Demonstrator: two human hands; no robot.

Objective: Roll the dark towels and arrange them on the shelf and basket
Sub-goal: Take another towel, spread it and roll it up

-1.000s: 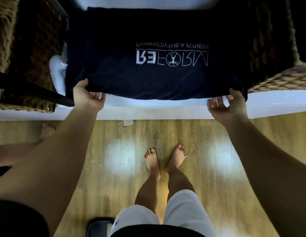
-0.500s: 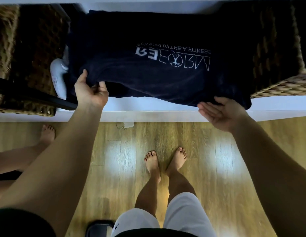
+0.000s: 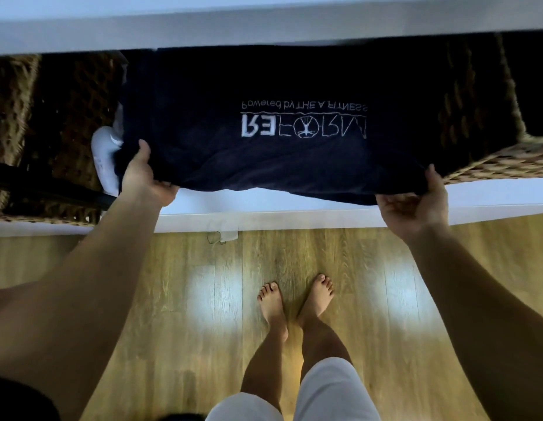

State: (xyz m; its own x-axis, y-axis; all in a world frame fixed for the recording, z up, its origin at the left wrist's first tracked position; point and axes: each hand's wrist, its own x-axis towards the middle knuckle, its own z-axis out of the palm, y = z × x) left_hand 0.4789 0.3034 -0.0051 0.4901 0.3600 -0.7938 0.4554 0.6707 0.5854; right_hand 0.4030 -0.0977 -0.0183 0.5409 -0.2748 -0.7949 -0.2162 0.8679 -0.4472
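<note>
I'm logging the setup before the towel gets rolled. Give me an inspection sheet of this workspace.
Surface: white shelf, towel spread across it.
Job's things: dark towel spread out, logo up, between left basket and right basket, both wicker.
Clutter: white object at the towel's left edge, kind unclear.
Hands: left hand and right hand each grip a near corner of the towel.
Cables: thin wire loop under the shelf edge.
Surroundings: wooden floor, bare feet.

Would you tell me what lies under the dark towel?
The white shelf shows below its near edge; a white object pokes out at left; anything further under is covered.
</note>
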